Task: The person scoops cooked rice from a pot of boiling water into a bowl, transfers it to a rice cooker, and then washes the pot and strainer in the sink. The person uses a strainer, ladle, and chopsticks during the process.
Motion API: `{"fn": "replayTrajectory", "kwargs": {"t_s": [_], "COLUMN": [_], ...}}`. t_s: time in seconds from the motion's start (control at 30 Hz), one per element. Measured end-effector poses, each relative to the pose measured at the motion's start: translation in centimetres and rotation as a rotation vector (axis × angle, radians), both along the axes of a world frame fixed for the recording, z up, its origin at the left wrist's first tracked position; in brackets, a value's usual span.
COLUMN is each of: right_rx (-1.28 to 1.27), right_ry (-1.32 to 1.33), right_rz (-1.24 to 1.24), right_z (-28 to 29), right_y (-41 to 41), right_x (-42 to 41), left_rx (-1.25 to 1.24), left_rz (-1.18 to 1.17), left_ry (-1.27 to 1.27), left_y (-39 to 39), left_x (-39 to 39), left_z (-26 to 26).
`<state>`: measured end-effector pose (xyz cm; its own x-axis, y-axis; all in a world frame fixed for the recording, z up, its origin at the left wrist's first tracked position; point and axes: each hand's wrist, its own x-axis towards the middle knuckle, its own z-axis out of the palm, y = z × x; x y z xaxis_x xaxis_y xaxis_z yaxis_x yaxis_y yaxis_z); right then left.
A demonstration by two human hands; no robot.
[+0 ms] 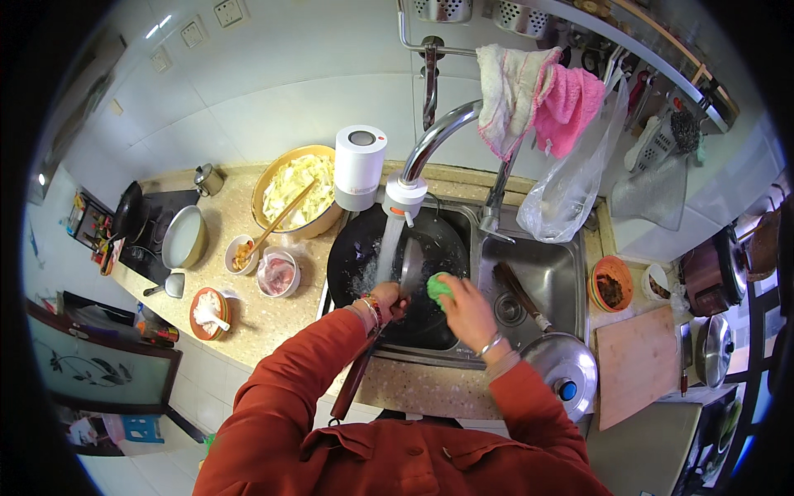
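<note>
Water runs from the white faucet filter (pixel 404 195) into a black wok (pixel 353 248) set in the left sink basin. My left hand (pixel 388 302) grips a metal utensil with a broad head, likely a spatula (pixel 412 263), whose head is beside the stream over the wok. In my right hand (pixel 468 313) is a green scrubbing pad (pixel 439 288), a little to the right of the utensil and apart from it. The wok's dark handle (pixel 352 384) points toward me below my left forearm.
Left of the sink stand a yellow basin of shredded cabbage (pixel 298 192), a bowl of meat (pixel 277 273) and smaller bowls. A brush (pixel 521 294) lies in the right basin (pixel 558 266). Farther right are a pot lid (pixel 561 372) and a wooden cutting board (pixel 639 366). Cloths (pixel 508 93) hang over the faucet.
</note>
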<state>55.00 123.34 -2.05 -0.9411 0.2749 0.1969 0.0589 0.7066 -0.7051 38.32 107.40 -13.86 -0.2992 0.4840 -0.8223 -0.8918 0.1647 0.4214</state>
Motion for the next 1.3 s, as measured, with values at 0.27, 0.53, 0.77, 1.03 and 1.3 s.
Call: {"fn": "replayTrajectory", "kwargs": {"t_s": [0.27,0.53,0.77,1.03,1.3], "right_rx": [-0.062,-0.25,-0.545,-0.46,-0.298], "right_ry": [0.368,0.201,-0.098,-0.213,0.239], "right_rz": [-0.045,-0.236,-0.261,-0.079,-0.081], "right_z": [-1.6,-3.3,-8.7,-7.6,-3.0], "right_y": [-8.2,-4.9,-4.8,-4.6,-6.7], "right_x": [-2.4,-12.7,-11.7,-7.5,-9.2], "left_rx": [0.314,0.09,0.212,0.477,0.452], "left_rz": [-0.152,-0.13,-0.152,-0.174,-0.186], "left_ry": [0.021,0.067,0.002,-0.137,-0.236], "left_y": [-3.4,-5.1,-6.3,-7.2,-5.8], "left_x": [1.2,2.9,2.1,-0.5,0.1], "left_z": [1.5,7.1,6.5,7.1,4.4]}}
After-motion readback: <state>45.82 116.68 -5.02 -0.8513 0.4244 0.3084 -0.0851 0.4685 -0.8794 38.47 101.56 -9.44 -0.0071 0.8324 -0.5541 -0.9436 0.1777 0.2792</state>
